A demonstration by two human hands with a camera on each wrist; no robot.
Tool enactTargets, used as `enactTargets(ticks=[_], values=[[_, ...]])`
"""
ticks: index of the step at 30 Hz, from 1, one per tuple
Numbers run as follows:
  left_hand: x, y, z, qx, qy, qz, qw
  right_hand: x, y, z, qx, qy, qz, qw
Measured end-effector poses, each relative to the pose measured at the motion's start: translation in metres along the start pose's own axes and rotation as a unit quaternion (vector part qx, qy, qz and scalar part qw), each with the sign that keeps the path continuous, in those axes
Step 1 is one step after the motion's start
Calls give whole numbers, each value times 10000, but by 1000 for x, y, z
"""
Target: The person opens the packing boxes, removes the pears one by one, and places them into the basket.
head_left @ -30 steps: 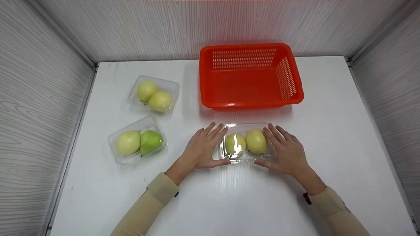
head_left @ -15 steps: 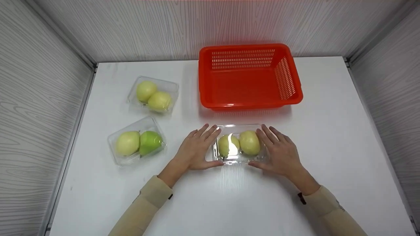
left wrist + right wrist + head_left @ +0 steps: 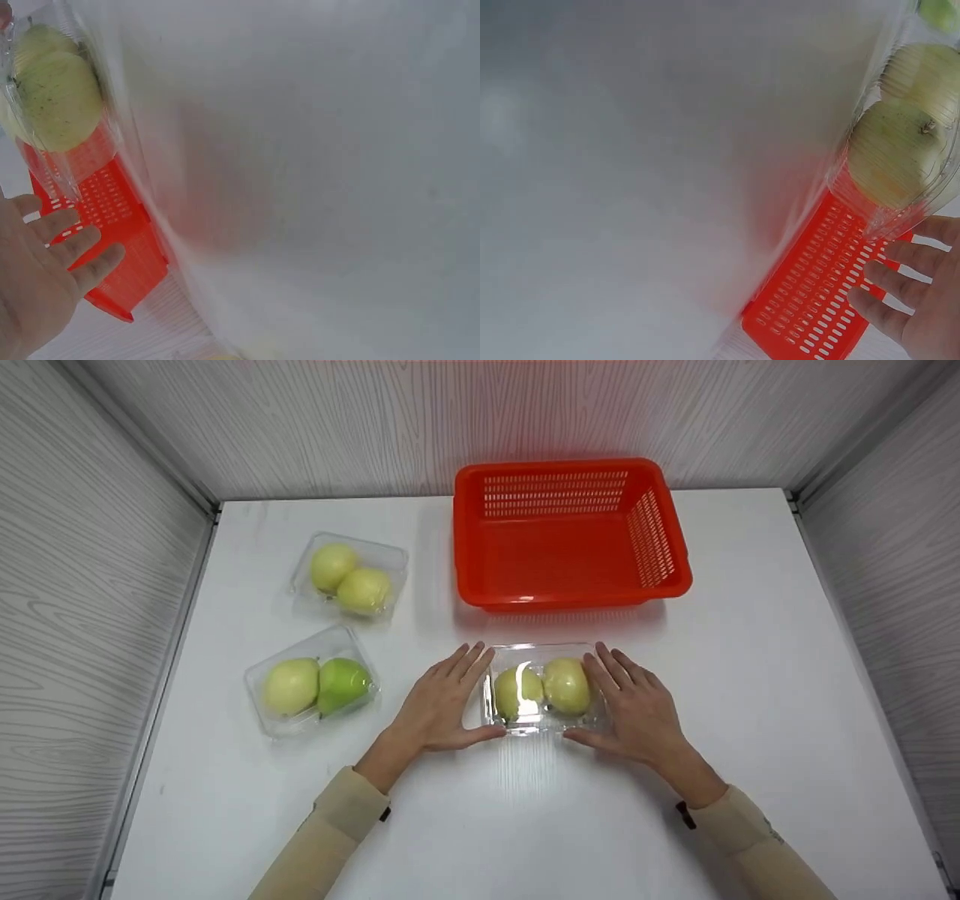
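A clear plastic clamshell box lies on the white table in the head view, with two pale yellow-green pears inside. At its left end is my left hand, fingers straight and spread, thumb tip by the near corner. My right hand flanks the other end the same way, fingertips at the box's edge. In the left wrist view, straight fingers point past the box; whether they touch it is hard to tell. The right wrist view shows the right fingers straight too, close beside the plastic.
Behind the box stands a red perforated basket against the back wall. Two more clear boxes sit to the left: a rear one with two yellow pears, and a nearer one with one yellow and one green. Wood-patterned panels enclose the table.
The clear box has slid a little left, with both hands moving along at its ends. Movement in the last half second is slight. The basket and other boxes stay put.
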State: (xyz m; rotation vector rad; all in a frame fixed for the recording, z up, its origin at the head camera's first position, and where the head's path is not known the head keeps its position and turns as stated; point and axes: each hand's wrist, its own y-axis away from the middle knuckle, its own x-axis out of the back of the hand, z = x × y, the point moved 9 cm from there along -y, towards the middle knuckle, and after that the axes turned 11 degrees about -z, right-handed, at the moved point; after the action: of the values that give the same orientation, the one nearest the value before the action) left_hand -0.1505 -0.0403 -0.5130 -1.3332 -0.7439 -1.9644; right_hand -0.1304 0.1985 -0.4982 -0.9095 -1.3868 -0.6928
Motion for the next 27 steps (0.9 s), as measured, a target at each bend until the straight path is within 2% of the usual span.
enactTargets(ticks=[5, 8, 11, 14, 17, 19, 22, 27], values=[[6, 9, -4, 141, 644, 246, 9975, 4, 0, -6, 16, 69, 10, 10000], [9, 13, -7, 304, 1096, 304, 9930, 10, 0, -11, 73, 111, 141, 9998], [10, 19, -12, 516, 1752, 396, 9824, 18, 0, -16, 139, 145, 402, 9990], [11, 24, -18, 707, 2485, 524, 9646, 25, 1, -23, 232, 153, 661, 9974], [11, 29, -23, 806, 3245, 724, 9397, 30, 1, -30, 331, 161, 840, 9958], [11, 30, -26, 860, 3765, 858, 9184, 32, 1, -35, 380, 171, 920, 9949], [10, 32, -32, 1022, 4484, 978, 8826, 35, 0, -43, 470, 171, 1024, 9935], [4, 37, -36, 1278, 5512, 982, 8186, 38, 0, -55, 651, 81, 1212, 9905]])
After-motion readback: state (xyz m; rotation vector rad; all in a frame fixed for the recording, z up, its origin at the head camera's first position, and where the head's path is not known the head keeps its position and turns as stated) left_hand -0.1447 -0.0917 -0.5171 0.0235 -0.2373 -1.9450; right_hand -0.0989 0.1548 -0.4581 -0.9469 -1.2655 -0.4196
